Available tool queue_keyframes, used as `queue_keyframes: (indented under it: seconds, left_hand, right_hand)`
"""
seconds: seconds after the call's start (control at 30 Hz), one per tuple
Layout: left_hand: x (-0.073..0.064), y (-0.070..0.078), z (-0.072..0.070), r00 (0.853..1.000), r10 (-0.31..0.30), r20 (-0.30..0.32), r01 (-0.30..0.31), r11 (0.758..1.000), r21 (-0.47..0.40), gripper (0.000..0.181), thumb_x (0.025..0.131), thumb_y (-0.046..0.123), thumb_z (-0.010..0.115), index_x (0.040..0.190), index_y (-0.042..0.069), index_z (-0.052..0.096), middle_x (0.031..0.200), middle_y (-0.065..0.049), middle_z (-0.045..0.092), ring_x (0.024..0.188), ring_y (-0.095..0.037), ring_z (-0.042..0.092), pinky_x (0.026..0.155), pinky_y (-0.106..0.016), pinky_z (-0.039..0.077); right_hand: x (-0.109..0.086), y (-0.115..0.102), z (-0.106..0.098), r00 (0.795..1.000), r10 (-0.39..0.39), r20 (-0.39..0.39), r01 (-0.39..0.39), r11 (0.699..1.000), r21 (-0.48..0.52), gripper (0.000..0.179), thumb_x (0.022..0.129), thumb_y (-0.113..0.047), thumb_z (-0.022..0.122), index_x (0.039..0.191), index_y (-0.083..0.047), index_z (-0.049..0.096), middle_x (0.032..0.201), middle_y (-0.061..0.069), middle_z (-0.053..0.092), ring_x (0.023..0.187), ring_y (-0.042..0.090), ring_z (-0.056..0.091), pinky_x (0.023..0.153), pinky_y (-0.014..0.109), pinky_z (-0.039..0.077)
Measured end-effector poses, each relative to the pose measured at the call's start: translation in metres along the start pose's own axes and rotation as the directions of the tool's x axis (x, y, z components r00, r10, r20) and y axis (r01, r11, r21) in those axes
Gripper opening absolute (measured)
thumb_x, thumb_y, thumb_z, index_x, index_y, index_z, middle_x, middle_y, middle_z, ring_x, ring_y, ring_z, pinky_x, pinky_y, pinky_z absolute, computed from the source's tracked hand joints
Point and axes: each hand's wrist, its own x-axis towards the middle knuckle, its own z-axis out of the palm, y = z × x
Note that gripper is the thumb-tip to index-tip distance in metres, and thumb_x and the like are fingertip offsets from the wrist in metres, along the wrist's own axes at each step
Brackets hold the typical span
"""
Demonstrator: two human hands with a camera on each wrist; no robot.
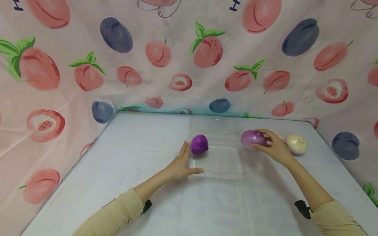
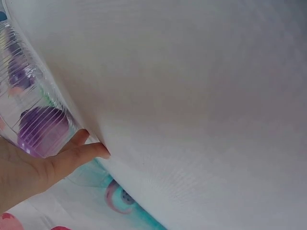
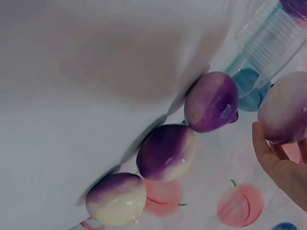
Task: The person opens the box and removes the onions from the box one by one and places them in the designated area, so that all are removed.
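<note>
A clear plastic clamshell box (image 1: pixel 222 160) lies opened out on the table, its lid (image 1: pixel 215 124) toward the back wall. Inside its left part rests a dark purple, lemon-shaped fruit (image 1: pixel 199 144). My left hand (image 1: pixel 178 166) touches the box's front left corner, fingers straight along the left side and thumb along the front edge. To the right of the box, my right hand (image 1: pixel 276 147) grips a glossy purple, rounded fruit (image 1: pixel 251 139) between thumb and fingers. The same held fruit (image 3: pixel 285 108) looks pale and purple in the right wrist view.
A cream fruit (image 1: pixel 296 145) sits right of my right hand; another is partly hidden behind that hand. The right wrist view shows three two-toned fruits in a row, including a purple one (image 3: pixel 211 101). A fruit-printed cloth (image 1: pixel 183 52) hangs behind the table.
</note>
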Motion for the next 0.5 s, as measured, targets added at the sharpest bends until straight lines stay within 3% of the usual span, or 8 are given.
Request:
queue_keyframes:
  seconds: [0.07,0.23,0.4,0.5]
  left_hand:
    - [0.0,0.0,0.0,1.0,0.004,0.002,-0.004,1.0,0.001,0.117,0.078,0.058,0.067,0.151,0.003,-0.006,0.158,-0.014,-0.013,0.14,-0.046,0.02,0.109,-0.058,0.028]
    - [0.0,0.0,-0.001,1.0,-0.004,0.002,0.004,1.0,0.005,0.117,0.078,0.058,0.067,0.151,0.005,-0.007,0.158,-0.013,-0.014,0.14,-0.046,0.019,0.11,-0.058,0.027]
    - [0.0,-0.001,-0.001,1.0,-0.003,0.001,0.003,1.0,0.007,0.117,0.078,0.059,0.067,0.151,0.005,-0.006,0.158,-0.013,-0.014,0.139,-0.047,0.02,0.109,-0.058,0.028]
    - [-0.001,-0.001,-0.001,1.0,-0.001,0.003,0.001,1.0,0.013,0.117,0.077,0.059,0.067,0.151,0.005,-0.006,0.158,-0.014,-0.014,0.139,-0.047,0.022,0.109,-0.057,0.03]
  right_hand:
    - [-0.001,0.003,-0.003,1.0,0.024,0.007,-0.024,1.0,-0.001,0.058,0.087,-0.019,0.069,0.136,-0.001,0.043,0.135,0.028,0.043,0.117,0.055,0.047,0.086,0.036,0.054]
    - [-0.005,0.012,-0.003,1.0,0.007,-0.008,-0.007,1.0,0.025,0.056,0.086,-0.014,0.069,0.134,0.003,0.044,0.132,0.03,0.044,0.114,0.056,0.048,0.075,0.006,0.042]
    - [-0.009,0.018,-0.003,0.999,-0.015,-0.035,0.016,0.999,0.035,0.052,0.087,-0.012,0.068,0.131,0.005,0.045,0.13,0.03,0.046,0.111,0.053,0.052,0.073,0.002,0.04]
    - [-0.012,0.022,-0.003,0.998,-0.035,-0.061,0.034,0.999,-0.017,0.05,0.086,-0.011,0.069,0.128,0.006,0.048,0.128,0.028,0.049,0.101,0.039,0.06,0.073,0.003,0.042]
